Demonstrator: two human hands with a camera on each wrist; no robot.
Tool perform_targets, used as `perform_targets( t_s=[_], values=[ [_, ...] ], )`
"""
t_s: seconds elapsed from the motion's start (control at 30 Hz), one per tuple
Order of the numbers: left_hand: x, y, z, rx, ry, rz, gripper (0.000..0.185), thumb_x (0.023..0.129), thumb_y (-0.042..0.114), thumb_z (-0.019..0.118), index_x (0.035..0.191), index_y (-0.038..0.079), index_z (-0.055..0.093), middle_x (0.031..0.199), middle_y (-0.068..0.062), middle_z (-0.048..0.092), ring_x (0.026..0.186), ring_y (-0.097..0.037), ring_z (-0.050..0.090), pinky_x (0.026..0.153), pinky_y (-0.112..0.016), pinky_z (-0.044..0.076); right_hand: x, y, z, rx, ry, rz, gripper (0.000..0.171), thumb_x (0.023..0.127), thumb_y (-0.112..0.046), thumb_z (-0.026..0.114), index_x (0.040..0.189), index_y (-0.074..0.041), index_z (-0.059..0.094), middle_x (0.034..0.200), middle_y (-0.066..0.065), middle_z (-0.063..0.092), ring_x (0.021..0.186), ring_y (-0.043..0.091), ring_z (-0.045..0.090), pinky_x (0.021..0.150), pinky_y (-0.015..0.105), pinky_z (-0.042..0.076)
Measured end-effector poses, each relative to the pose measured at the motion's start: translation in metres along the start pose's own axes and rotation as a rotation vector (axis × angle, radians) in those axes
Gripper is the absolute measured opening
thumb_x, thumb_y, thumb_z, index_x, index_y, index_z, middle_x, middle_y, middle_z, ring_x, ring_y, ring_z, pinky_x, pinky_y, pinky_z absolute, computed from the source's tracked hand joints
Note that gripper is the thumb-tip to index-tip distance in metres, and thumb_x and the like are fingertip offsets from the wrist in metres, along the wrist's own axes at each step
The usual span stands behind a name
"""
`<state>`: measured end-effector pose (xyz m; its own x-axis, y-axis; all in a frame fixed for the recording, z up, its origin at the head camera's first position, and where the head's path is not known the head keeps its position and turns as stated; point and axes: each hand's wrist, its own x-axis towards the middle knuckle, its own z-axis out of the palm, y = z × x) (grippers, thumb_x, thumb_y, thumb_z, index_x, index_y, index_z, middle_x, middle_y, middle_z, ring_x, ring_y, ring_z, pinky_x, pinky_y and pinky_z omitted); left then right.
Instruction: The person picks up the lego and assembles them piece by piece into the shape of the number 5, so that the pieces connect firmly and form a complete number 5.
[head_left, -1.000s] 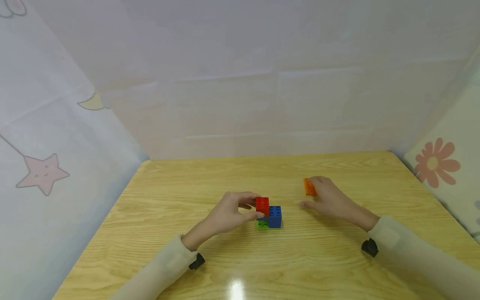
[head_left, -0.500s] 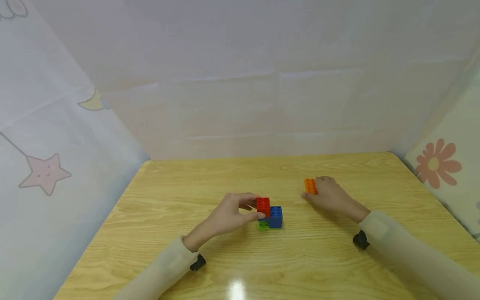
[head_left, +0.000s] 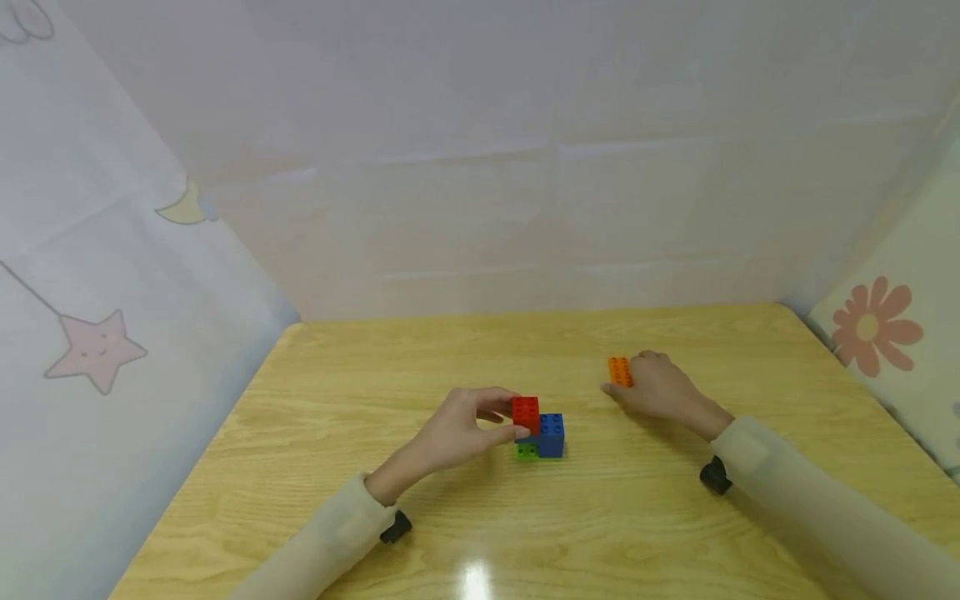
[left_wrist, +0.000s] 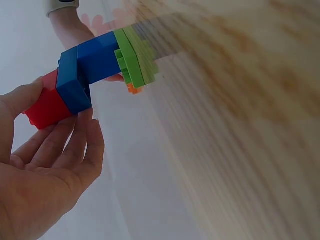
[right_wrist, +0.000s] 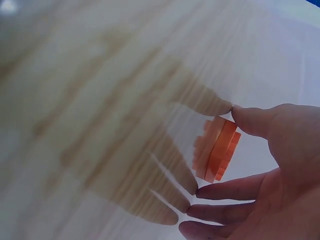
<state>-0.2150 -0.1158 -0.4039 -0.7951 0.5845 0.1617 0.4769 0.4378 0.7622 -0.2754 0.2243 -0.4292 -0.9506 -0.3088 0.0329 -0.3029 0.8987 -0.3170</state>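
The red brick (head_left: pixel 526 407) is held by the left hand (head_left: pixel 452 432), with the thumb pressed to one side and the fingers clamped opposite; in the left wrist view, some of these fingers are seen extended along the side of the upper blue brick (left_wrist: pixel 74 82). The red brick is seated on the upper blue brick, which is joined in turn to the lower blue brick (left_wrist: pixel 98 56) and overhangs it, its hollow underside being partly exposed. The lower blue brick is mounted on a thin green piece (left_wrist: pixel 129 59), by which the stack is stood on the wood-grain table (head_left: pixel 375 358). The orange brick (right_wrist: pixel 220 150) is laid flat on the table, studs up, to the right of the stack and farther from the person. It is bracketed by the right hand (head_left: pixel 660 387): the thumb is placed near one end and the fingers near the other, held apart, with narrow gaps visible in the right wrist view; whether any contact is made by the thumb cannot be told. A black device (head_left: pixel 715 476) is worn beneath the right cuff (head_left: pixel 752 454). The table is backed by a pale cloth (head_left: pixel 480 200).
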Motion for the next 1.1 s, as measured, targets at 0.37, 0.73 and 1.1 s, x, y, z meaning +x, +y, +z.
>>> perform_targets(
  t_s=[0.37,0.73,1.1],
  values=[
    [-0.002,-0.004,0.004,-0.028,-0.006,-0.003,0.037,0.097,0.031,0.078,0.131,0.015,0.073,0.121,-0.001,0.079,0.109,-0.018,0.075,0.096,-0.042,0.062,-0.001,0.006,-0.002,0.023,-0.014,0.001,0.020,0.100,-0.016,0.063,0.085,-0.003,0.059,0.078,0.009,0.052,0.058,0.016,0.044,0.052,0.026,0.036],
    [-0.001,-0.004,0.003,-0.017,-0.002,-0.012,0.038,0.097,0.031,0.078,0.131,0.014,0.073,0.121,0.000,0.079,0.110,-0.017,0.074,0.095,-0.038,0.062,0.002,0.009,-0.013,-0.003,-0.031,-0.111,0.018,0.104,-0.009,0.060,0.101,0.008,0.061,0.083,0.011,0.057,0.067,0.018,0.048,0.058,0.028,0.041],
    [0.000,0.000,0.002,-0.018,-0.003,-0.004,0.038,0.098,0.030,0.078,0.131,0.013,0.073,0.121,-0.001,0.079,0.110,-0.018,0.074,0.094,-0.033,0.062,-0.006,0.007,-0.025,0.311,-0.022,-0.070,0.042,0.116,-0.022,0.035,0.124,0.014,0.054,0.072,0.004,0.050,0.055,0.012,0.037,0.048,0.024,0.034]
  ],
)
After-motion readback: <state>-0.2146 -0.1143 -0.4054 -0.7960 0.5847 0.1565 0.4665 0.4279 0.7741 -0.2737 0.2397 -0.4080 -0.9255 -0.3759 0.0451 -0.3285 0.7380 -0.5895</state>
